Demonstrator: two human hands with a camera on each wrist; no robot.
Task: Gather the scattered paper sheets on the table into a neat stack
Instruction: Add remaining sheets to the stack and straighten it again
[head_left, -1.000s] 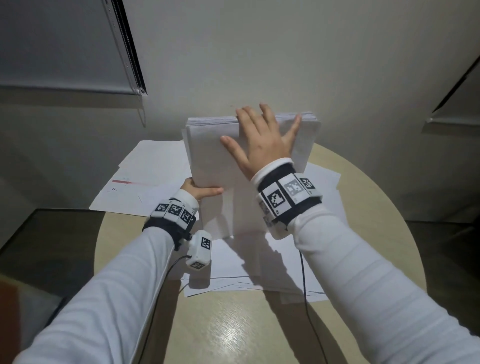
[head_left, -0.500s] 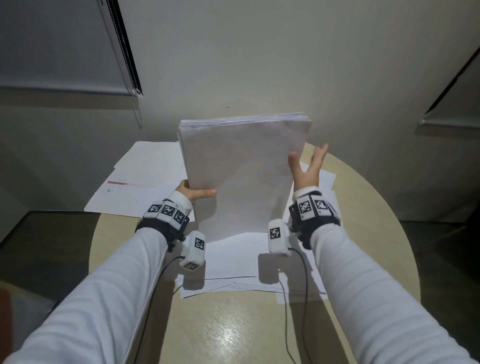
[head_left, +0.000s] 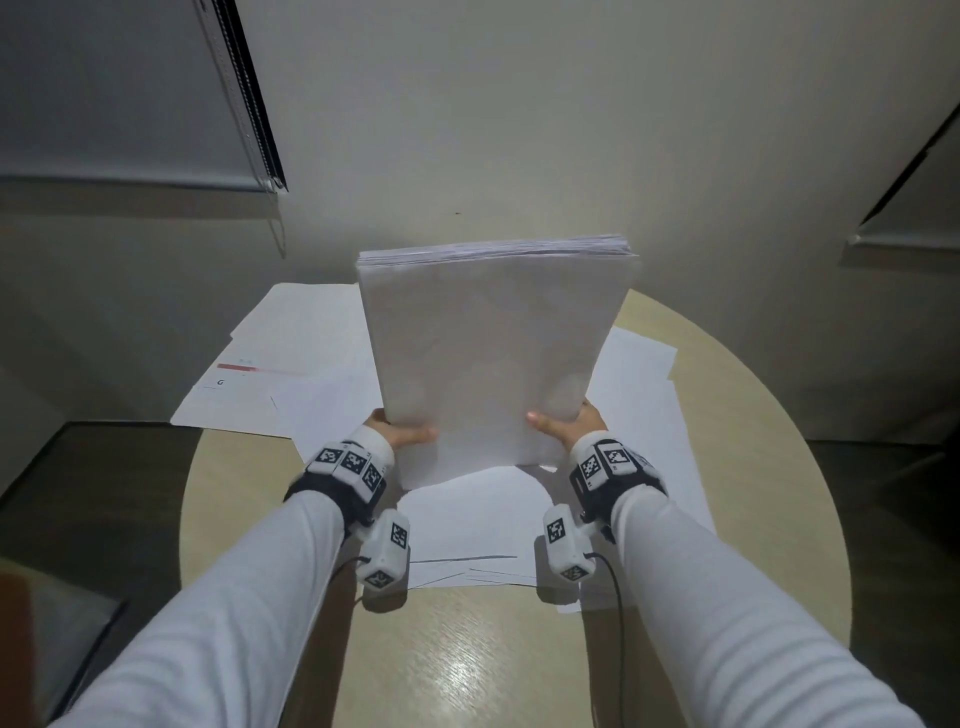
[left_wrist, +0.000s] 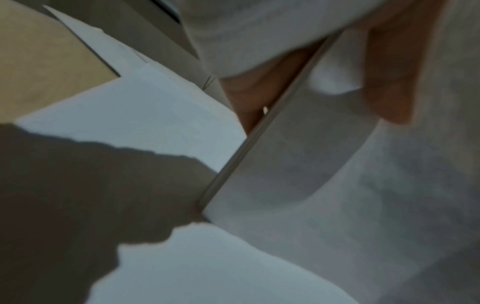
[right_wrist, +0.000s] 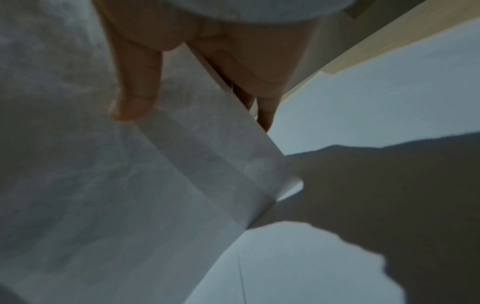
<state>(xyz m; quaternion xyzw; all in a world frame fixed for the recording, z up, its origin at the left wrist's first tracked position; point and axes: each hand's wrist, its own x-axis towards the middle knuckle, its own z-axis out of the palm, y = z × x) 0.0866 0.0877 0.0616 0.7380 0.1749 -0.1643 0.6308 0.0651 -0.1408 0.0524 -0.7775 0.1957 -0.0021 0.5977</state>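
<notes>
A thick stack of white paper (head_left: 488, 353) stands on its short edge over the round table, leaning away from me. My left hand (head_left: 402, 434) grips its lower left side, thumb on the near face and fingers behind. My right hand (head_left: 563, 426) grips the lower right side the same way. In the left wrist view the stack (left_wrist: 298, 164) shows edge-on with the thumb (left_wrist: 389, 82) pressed on its face. The right wrist view shows the thumb (right_wrist: 135, 90) on the stack (right_wrist: 130, 185) and fingers behind its edge. Loose sheets (head_left: 467, 525) lie flat beneath.
The table (head_left: 467, 665) is a round, pale wood top with bare surface near me. More loose sheets (head_left: 291, 364) spread past its far left edge, one with a red stripe; others (head_left: 649, 415) lie at the right. A wall stands close behind.
My right hand left the front face of the stack, swung out to the right side, and now grips the lower right edge. The left hand kept its hold.
</notes>
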